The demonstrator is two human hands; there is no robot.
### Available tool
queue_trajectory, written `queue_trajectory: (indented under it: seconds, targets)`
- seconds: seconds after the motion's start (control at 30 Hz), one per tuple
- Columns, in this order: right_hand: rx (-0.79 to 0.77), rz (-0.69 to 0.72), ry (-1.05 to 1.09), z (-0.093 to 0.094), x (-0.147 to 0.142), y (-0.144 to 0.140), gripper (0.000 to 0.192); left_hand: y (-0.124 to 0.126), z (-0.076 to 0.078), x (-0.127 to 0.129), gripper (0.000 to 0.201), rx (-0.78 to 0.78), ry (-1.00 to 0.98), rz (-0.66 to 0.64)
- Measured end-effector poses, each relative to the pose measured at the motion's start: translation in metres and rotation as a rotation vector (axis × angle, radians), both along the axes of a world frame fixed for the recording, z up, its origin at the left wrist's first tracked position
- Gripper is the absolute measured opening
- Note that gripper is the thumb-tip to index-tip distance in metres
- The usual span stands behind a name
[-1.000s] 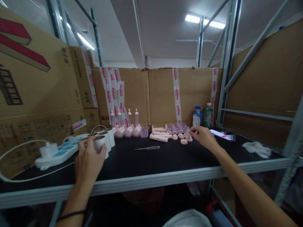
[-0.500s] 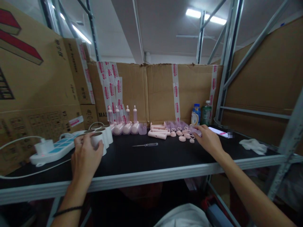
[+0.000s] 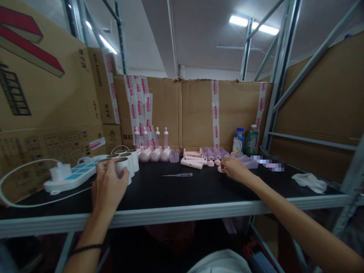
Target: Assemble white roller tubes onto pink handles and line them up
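The white cylinder (image 3: 122, 164) stands at the centre left of the frame, at the near end of a cluster of similar cylinders (image 3: 135, 162). The left hand (image 3: 109, 184) encloses it: fingers on its left side, thumb on its right, clasped about the upper wall.

Orientation: long axis vertical, top end showing a dark, apparently open mouth.

Handling (judged by appearance): light, stiff-walled and smooth; may slip under a loose hold. Take hold around the upper wall, thumb opposite fingers, and avoid knocking adjacent cylinders.

The right hand (image 3: 236, 169) is right of centre, fingertips lowered at a flat pink disc (image 3: 221, 170) on the tabletop (image 3: 170, 195). Whether the fingers grip the disc cannot be determined; they cover part of it. The disc lies flat, its axis vertical; it has no evident long axis.

Nearby pink heart-topped pieces (image 3: 210, 162) point their loops upward. Judged light and rigid, with thin loops possibly fragile: pinch by the round base.
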State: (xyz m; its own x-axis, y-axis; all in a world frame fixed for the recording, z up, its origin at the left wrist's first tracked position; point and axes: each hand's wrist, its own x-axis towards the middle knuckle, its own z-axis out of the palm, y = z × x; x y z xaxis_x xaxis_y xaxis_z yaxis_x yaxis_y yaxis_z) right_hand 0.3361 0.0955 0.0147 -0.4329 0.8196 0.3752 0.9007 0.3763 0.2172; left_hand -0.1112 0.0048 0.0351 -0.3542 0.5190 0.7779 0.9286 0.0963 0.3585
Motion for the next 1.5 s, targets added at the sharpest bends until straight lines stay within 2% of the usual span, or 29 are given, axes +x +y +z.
queue_trajectory:
  seconds: [0.13,0.27,0.37,0.47,0.57,0.67,0.73,0.83,0.9,1.0,1.1,1.27,1.37,1.5]
  targets:
    - [0.084,0.031,0.062,0.005,0.002,-0.017,0.022,0.0,-0.001,0.0,0.039,0.005,0.017,0.013]
    - [0.132,0.102,0.146,0.004,0.0,-0.049,0.019,0.002,-0.003,-0.001,0.038,0.013,0.029,0.011]
    - [0.122,0.109,0.134,-0.01,-0.001,-0.075,0.017,0.003,-0.003,-0.001,0.038,0.016,0.036,0.018]
    - [0.097,0.03,0.127,-0.029,0.006,-0.092,0.02,0.003,-0.004,-0.001,0.038,0.02,0.038,0.017]
    - [0.119,-0.048,0.216,-0.046,0.013,-0.102,0.024,0.002,-0.004,0.0,0.038,0.017,0.028,0.01]
    - [0.138,-0.06,0.361,-0.054,0.005,-0.112,0.033,0.0,-0.003,0.002,0.037,0.018,0.025,0.0]
    - [0.079,0.03,0.471,-0.053,-0.014,-0.12,0.038,-0.001,-0.003,0.003,0.036,0.015,0.021,0.003]
    - [-0.042,0.27,0.602,-0.045,-0.047,-0.131,0.051,-0.002,-0.003,0.004,0.035,0.011,0.014,0.008]
    - [-0.034,0.316,0.66,-0.041,-0.06,-0.131,0.052,-0.003,-0.003,0.005,0.035,0.019,0.014,0.005]
    - [0.029,0.249,0.687,-0.04,-0.058,-0.115,0.048,-0.002,-0.003,0.005,0.035,0.018,0.009,-0.005]
    - [0.03,0.171,0.579,-0.043,-0.041,-0.085,0.05,-0.001,-0.002,0.004,0.036,0.013,-0.002,-0.009]
    - [-0.093,0.098,0.346,-0.038,-0.027,-0.047,0.044,-0.002,-0.001,0.006,0.036,0.02,-0.017,-0.023]
    - [-0.104,0.096,0.306,-0.037,-0.024,-0.046,0.044,-0.004,0.0,0.007,0.035,0.017,-0.028,-0.023]
    - [-0.02,0.033,0.344,-0.049,-0.012,-0.067,0.046,-0.003,-0.001,0.006,0.036,0.017,-0.02,-0.021]
